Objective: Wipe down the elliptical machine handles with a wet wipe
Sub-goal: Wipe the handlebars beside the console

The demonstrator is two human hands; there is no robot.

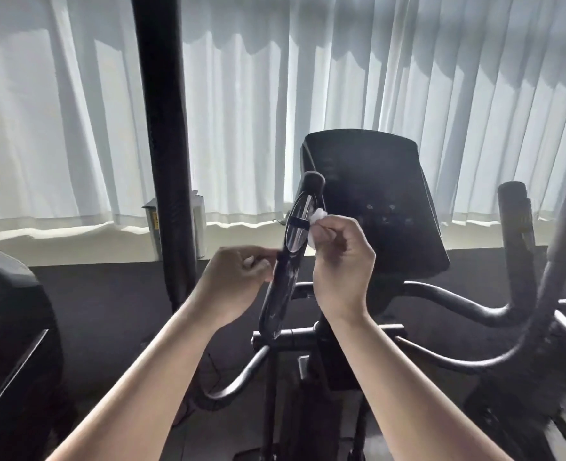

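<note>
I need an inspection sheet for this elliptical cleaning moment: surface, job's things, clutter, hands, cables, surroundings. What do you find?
Surface: dark floor under the machine.
Job's things: white wipe pressed to the left handle, by its metal plate; right handle untouched.
Clutter: small box on the window ledge.
Hands: right hand pinches the wipe; left hand curled beside the handle, grip unclear.
Cables: thin dark cord below the left bar, faint.
Surroundings: white curtains, black console, thick black pole.
</note>
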